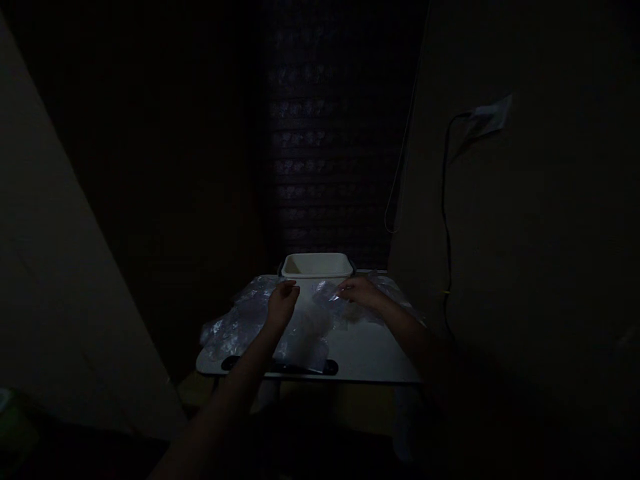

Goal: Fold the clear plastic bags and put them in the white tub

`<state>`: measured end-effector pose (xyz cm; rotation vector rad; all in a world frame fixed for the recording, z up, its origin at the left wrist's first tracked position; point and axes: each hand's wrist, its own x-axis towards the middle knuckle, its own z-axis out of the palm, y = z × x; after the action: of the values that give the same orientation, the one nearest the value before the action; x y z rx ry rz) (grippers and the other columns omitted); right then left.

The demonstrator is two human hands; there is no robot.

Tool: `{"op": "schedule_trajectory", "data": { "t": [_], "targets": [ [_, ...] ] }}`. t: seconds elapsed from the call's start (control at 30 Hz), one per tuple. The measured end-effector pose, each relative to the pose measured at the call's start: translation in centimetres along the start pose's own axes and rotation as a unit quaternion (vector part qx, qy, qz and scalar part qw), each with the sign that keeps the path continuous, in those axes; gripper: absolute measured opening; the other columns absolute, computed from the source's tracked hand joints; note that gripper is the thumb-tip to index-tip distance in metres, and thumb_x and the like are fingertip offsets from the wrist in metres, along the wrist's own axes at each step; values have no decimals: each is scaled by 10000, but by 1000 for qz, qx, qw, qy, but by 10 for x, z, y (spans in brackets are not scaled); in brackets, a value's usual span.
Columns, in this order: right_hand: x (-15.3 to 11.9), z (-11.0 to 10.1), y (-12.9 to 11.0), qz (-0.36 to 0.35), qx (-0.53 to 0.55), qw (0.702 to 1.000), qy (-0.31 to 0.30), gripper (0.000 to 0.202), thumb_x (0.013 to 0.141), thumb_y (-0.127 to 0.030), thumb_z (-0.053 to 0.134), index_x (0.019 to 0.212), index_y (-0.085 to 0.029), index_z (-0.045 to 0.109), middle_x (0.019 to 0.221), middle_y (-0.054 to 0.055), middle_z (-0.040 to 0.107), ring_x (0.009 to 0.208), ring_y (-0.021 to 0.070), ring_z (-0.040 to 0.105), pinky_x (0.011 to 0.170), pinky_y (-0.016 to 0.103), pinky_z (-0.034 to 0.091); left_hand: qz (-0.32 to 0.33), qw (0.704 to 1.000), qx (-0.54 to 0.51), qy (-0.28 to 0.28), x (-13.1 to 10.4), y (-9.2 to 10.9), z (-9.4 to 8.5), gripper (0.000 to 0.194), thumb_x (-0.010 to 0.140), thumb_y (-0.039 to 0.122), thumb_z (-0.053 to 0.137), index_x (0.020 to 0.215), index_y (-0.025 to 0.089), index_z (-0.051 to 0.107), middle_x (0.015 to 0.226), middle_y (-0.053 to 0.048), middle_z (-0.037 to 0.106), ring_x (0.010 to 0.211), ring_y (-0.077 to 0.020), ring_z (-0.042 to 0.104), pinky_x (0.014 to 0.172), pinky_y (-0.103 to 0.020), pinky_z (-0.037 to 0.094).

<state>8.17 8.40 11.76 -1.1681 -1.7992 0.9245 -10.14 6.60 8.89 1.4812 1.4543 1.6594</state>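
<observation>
The light is very dim, so details are hard to make out. My right hand (360, 292) is closed in a pinch on a clear plastic bag (326, 291), held over the white table (367, 353). My left hand (283, 301) is raised to the left of that bag, its fingers bent and thumb slightly apart, with nothing visible between them. Beneath and left of it spreads a pile of crinkled clear plastic bags (235, 328). Some hazy, pale material, blurred in the dark, lies among the plastic between my hands.
At the table's far edge stands a white plastic bin (317, 265) with an open top. More clear plastic (393, 290) lies behind my right forearm. A dark patterned blind (305, 140) hangs beyond. On the right wall, a black cord (445, 200) runs down from an outlet.
</observation>
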Motion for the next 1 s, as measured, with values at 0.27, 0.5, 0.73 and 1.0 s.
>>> {"op": "schedule_trajectory", "data": {
  "t": [0.27, 0.5, 0.73, 1.0],
  "targets": [
    [75, -17, -3, -77, -90, 990, 72, 104, 533, -125, 515, 608, -119, 586, 571, 8, 570, 551, 106, 495, 505, 197, 366, -3, 958, 286, 26, 93, -30, -13, 262, 624, 246, 444, 827, 90, 500, 884, -124, 528, 830, -200, 485, 678, -273, 371],
    [122, -6, 20, -75, -96, 987, 102, 154, 557, -124, 498, 685, -107, 582, 663, 42, 586, 612, 127, 510, 548, 219, 382, -167, 980, 111, 3, 112, -62, 10, 464, 612, 297, 460, 1019, 110, 338, 858, -111, 518, 643, -157, 531, 474, -240, 416],
    [136, 3, 32, -87, -98, 986, 102, 190, 566, -135, 500, 740, -135, 578, 748, 49, 581, 691, 141, 510, 620, 239, 381, -41, 986, 146, 71, 105, -61, 10, 567, 490, 131, 517, 1026, 97, 335, 874, -108, 481, 805, -220, 479, 643, -316, 403],
    [122, 15, 32, -116, -142, 982, 52, 264, 545, -74, 493, 780, -167, 570, 789, 37, 568, 723, 136, 501, 637, 234, 379, 117, 955, 265, 59, 70, -56, 8, 585, 532, 67, 417, 1089, 67, 239, 1026, -124, 310, 998, -216, 310, 833, -343, 278]
  ]
}}
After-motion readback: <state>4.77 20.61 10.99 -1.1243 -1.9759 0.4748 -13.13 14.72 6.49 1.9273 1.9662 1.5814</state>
